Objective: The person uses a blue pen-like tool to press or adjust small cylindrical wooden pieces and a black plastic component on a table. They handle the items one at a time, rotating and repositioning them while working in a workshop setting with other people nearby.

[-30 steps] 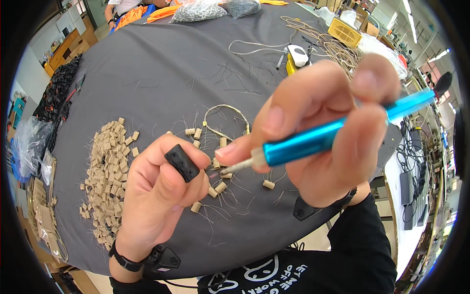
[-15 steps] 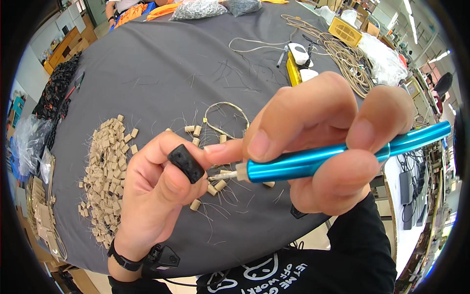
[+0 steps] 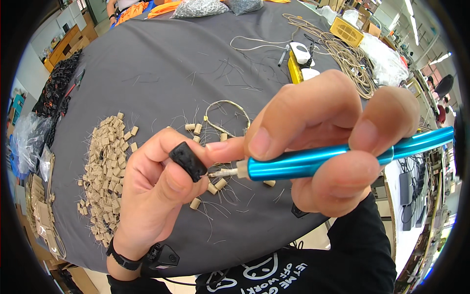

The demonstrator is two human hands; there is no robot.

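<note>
My left hand (image 3: pixel 152 196) pinches a short black block-like piece (image 3: pixel 188 161) between thumb and forefinger. My right hand (image 3: pixel 338 122) grips a shiny blue pen-shaped tool (image 3: pixel 284 165), held almost level with its tip to the left. The tool's thin metal tip (image 3: pixel 223 173) comes out of a beige collar and is at the lower right end of the black piece. Whether it touches the piece or a thread there, I cannot tell. My right forefinger reaches to the black piece's right side. Behind my hands lie several small beige cylinders (image 3: pixel 221 183) with thin threads.
A heap of beige cylinders (image 3: pixel 103 171) lies left on the grey-covered table (image 3: pixel 161 63). A beige cord loop (image 3: pixel 226 103) lies beyond my hands. Far right are a yellow-and-white power strip (image 3: pixel 296 68), coiled cord (image 3: pixel 352 63) and plastic bags (image 3: pixel 384 61). A person (image 3: pixel 122 7) is at the far left.
Hardly anything differs. The black piece is tilted slightly more upright, and the tool's rear end has dipped a little; both hands keep their grips.
</note>
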